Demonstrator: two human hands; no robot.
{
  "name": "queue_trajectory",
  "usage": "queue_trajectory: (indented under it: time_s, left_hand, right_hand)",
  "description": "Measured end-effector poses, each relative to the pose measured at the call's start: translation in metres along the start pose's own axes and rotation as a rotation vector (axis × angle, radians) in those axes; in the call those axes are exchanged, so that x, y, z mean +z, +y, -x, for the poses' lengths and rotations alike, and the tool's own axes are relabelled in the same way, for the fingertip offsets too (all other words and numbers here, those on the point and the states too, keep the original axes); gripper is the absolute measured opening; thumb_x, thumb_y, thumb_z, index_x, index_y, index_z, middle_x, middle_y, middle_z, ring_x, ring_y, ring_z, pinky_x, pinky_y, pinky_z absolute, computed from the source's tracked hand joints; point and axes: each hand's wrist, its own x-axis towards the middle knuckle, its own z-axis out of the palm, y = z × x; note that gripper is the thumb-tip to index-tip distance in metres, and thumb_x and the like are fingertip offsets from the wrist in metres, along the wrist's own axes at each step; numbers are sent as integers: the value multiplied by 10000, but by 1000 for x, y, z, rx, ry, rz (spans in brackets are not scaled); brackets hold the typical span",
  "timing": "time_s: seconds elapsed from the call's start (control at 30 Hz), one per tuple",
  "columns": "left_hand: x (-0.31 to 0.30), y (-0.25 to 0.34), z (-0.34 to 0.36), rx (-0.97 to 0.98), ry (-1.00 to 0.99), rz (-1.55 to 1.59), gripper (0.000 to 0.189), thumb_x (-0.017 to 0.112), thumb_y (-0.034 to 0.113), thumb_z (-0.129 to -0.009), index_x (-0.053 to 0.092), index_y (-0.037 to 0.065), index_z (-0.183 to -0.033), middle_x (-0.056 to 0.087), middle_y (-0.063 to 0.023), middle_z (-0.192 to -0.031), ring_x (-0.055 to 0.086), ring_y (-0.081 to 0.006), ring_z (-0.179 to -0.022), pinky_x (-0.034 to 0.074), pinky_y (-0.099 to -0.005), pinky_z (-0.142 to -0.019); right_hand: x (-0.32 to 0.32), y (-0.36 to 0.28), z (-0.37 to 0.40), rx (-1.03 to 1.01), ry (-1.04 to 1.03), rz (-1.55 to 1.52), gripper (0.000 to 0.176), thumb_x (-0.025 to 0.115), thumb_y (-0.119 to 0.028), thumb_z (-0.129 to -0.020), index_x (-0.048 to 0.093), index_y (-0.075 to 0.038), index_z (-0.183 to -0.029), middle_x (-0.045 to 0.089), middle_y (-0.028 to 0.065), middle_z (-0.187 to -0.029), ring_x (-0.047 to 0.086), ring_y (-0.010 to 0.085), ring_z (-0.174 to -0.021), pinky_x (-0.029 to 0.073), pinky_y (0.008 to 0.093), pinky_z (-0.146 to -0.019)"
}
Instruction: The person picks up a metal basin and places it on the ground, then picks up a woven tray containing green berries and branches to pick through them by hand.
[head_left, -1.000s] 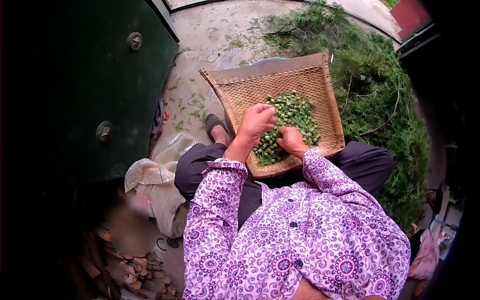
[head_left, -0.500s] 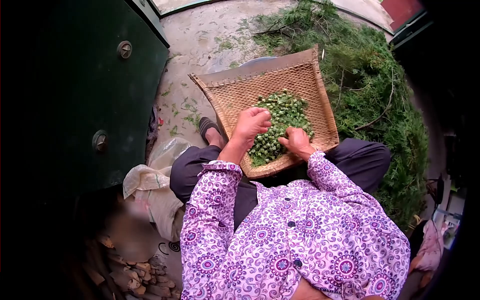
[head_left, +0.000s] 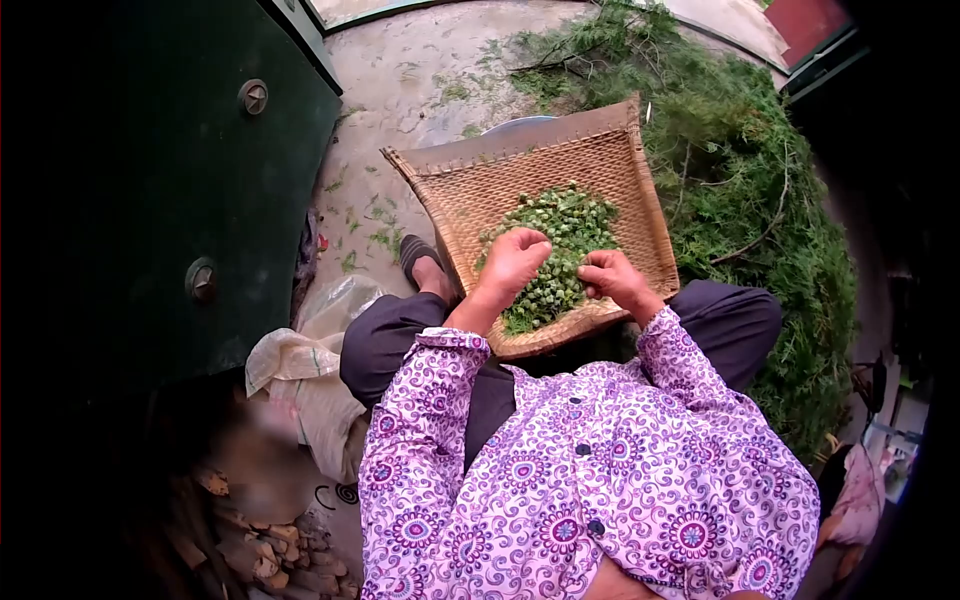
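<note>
A woven wicker winnowing basket (head_left: 478,190) rests tilted across my lap. A heap of small green cones (head_left: 565,215) mixed with bits of leaf lies in it. My left hand (head_left: 515,262) hovers over the left side of the heap, thumb and fingers pinched together. Just above the heap's right side, my right hand (head_left: 613,276) is also closed in a pinch, thumb toward the left hand. Whatever sits between the fingertips of either hand is too small or hidden to make out.
Cut evergreen branches (head_left: 740,190) are piled on the floor to the right. A dark green door (head_left: 230,180) stands at the left, with a pale woven sack (head_left: 315,350) below it. Wood pieces (head_left: 275,560) lie at lower left. Behind the basket shows a basin's rim (head_left: 520,123).
My left hand has come down slightly and right, closer to the heap. The right hand has lifted a little and moved right, out of the cones.
</note>
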Motion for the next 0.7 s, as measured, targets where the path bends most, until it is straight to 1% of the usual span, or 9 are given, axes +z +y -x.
queue_trajectory:
  time_s: [0.1, 0.3, 0.33, 0.37, 0.43, 0.47, 0.5, 0.57, 0.7]
  left_hand:
    - [10, -2, 6, -150, -114, 80, 366, 570, 205, -837, 480, 26, -1142, 545, -10, -878, 524, -87, -692, 486, -233, -585]
    - [18, -7, 7, -259, -276, 338, 342, 529, 150, -868, 435, 24, -1171, 560, -65, -940, 594, -147, -725, 532, -277, -586]
    - [19, -11, 5, -254, -227, 357, 315, 533, 126, -861, 454, 18, -1147, 571, -76, -923, 604, -152, -703, 531, -275, -565]
    - [19, -15, 4, -251, -177, 376, 289, 537, 101, -855, 473, 12, -1123, 582, -87, -906, 613, -157, -680, 531, -274, -543]
    - [17, -19, 1, -217, -142, 347, 257, 545, 82, -845, 498, 6, -1086, 590, -82, -866, 608, -148, -648, 525, -269, -526]
    - [17, -21, -1, -182, -106, 318, 226, 554, 62, -834, 524, -1, -1049, 598, -77, -827, 602, -140, -617, 520, -263, -509]
    - [17, -20, -1, -182, -107, 316, 226, 554, 62, -834, 524, -1, -1049, 598, -77, -827, 602, -140, -617, 520, -263, -509]
    - [15, -19, 1, -152, -60, 274, 218, 573, 38, -808, 556, -5, -1020, 600, -55, -759, 591, -126, -591, 507, -250, -497]
    - [12, -14, 1, -159, -43, 172, 289, 592, 29, -774, 551, -6, -1058, 600, -55, -779, 583, -114, -613, 494, -241, -503]
  right_hand:
    - [3, -13, 6, -28, -122, -186, 141, 570, -167, -832, 558, -48, -758, 515, -28, -595, 479, 43, -496, 377, 178, -451]
    - [19, -31, 16, -194, -91, -131, 188, 554, -184, -843, 535, -30, -736, 517, -31, -608, 476, 37, -502, 342, 189, -425]
    - [18, -25, 11, -243, -41, -23, 177, 560, -163, -819, 523, -20, -722, 528, 26, -575, 504, 124, -478, 373, 252, -433]
    - [19, -24, 11, -243, -40, -23, 177, 560, -163, -819, 523, -20, -722, 528, 26, -575, 504, 124, -478, 373, 252, -433]
    - [23, -29, 13, -617, 255, 599, 161, 561, -136, -781, 493, -17, -694, 522, 123, -567, 526, 269, -502, 409, 342, -467]
    - [27, -32, 16, -612, 311, 637, 162, 570, -127, -751, 467, -16, -692, 505, 187, -609, 523, 369, -579, 416, 416, -510]
    - [27, -31, 14, -612, 313, 636, 162, 570, -127, -751, 467, -16, -692, 505, 187, -609, 523, 369, -579, 416, 416, -510]
    - [23, -22, 9, -625, 522, 810, 181, 579, -137, -758, 456, -19, -695, 511, 183, -613, 534, 365, -595, 408, 429, -512]
    - [-31, -20, 15, -652, 692, 682, 147, 565, -85, -779, 455, -8, -719, 490, 182, -616, 506, 349, -559, 403, 399, -523]
